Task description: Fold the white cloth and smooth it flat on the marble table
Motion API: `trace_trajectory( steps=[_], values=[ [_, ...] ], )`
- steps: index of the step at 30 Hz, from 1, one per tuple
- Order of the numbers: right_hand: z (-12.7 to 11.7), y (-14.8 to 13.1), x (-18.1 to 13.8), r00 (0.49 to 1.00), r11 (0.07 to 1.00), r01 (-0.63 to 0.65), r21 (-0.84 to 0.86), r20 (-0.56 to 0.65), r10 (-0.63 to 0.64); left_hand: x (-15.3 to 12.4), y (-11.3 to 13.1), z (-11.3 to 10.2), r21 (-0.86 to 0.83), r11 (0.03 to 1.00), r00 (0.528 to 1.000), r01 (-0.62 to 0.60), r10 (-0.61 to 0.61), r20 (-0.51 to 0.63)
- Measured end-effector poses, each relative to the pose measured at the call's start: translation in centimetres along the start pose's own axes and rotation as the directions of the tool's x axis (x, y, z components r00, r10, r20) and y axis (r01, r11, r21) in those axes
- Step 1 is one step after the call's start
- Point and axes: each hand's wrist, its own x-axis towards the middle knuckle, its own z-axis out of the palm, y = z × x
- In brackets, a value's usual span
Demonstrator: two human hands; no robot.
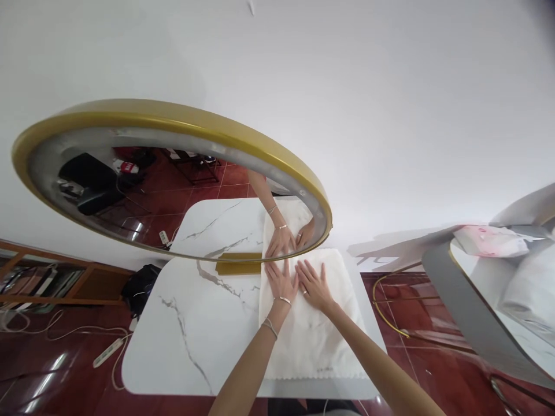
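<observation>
A white cloth, towel-like with a scalloped near edge, lies spread over the right part of the marble-patterned table. Both of my hands rest flat on its far half, close beside each other. My left hand, with a bracelet at the wrist, has its fingers stretched toward the mirror. A ring shows on my right hand, whose fingers are spread and pressed on the fabric. Neither hand grips anything. A slight bulge shows in the cloth around my hands; whether something lies under it I cannot tell.
A round gold-framed mirror stands at the table's back on a gold base, reflecting my hands. To the right, a second table bears a pink-and-white packet and white cloth. A power strip and cables lie on the red floor.
</observation>
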Motion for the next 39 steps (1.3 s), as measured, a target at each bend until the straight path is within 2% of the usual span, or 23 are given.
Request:
trace_trajectory(
  steps=[2, 6, 9, 13, 17, 20, 23, 29, 33, 36, 39],
  values=[
    [0.1, 0.2, 0.9, 1.000, 1.000, 0.012, 0.019, 0.020, -0.012, 0.8, 0.7, -0.1, 0.034, 0.999, 1.000, -0.005, 0.004, 0.017],
    [0.0, 1.4, 2.9, 0.997, 0.997, -0.061, 0.057, 0.047, 0.059, 3.2, 1.3, 0.2, 0.017, 0.999, 0.998, -0.039, 0.038, 0.053],
    [-0.3, 3.3, 4.0, 0.989, 0.989, -0.142, 0.047, 0.052, 0.139, 5.4, 2.1, 0.7, -0.043, 0.998, 0.995, -0.051, 0.055, 0.078],
    [-0.8, 6.7, 4.0, 0.954, 0.954, -0.298, -0.027, 0.016, 0.298, 7.3, 3.8, 1.4, -0.099, 0.984, 0.983, -0.145, 0.155, 0.098],
    [-1.3, 9.2, 2.1, 0.928, 0.925, -0.372, -0.075, 0.006, 0.374, 6.5, 5.4, 1.7, -0.161, 0.938, 0.942, -0.306, 0.323, 0.091],
    [-1.7, 9.6, -0.2, 0.929, 0.925, -0.371, -0.083, -0.016, 0.371, 4.2, 5.9, 1.6, -0.187, 0.896, 0.907, -0.403, 0.418, 0.045],
    [-2.1, 8.5, -3.4, 0.942, 0.937, -0.336, -0.097, -0.044, 0.333, 1.0, 5.7, 1.3, -0.189, 0.889, 0.902, -0.418, 0.431, 0.034],
    [-3.7, 2.1, -12.2, 0.943, 0.937, -0.330, -0.112, -0.078, 0.322, -6.1, 3.9, 0.7, -0.203, 0.883, 0.897, -0.424, 0.441, 0.045],
    [-4.1, -2.4, -17.4, 0.928, 0.923, -0.371, -0.103, -0.081, 0.364, -12.7, 1.8, 0.0, -0.197, 0.896, 0.909, -0.398, 0.414, 0.044],
    [-3.7, -4.0, -19.1, 0.913, 0.908, -0.405, -0.105, -0.098, 0.396, -18.2, 0.0, -0.8, -0.224, 0.857, 0.874, -0.464, 0.484, 0.041],
    [-3.4, -3.8, -18.7, 0.916, 0.910, -0.398, -0.114, -0.096, 0.389, -21.0, -1.1, -1.2, -0.243, 0.812, 0.830, -0.531, 0.556, 0.044]
  ],
)
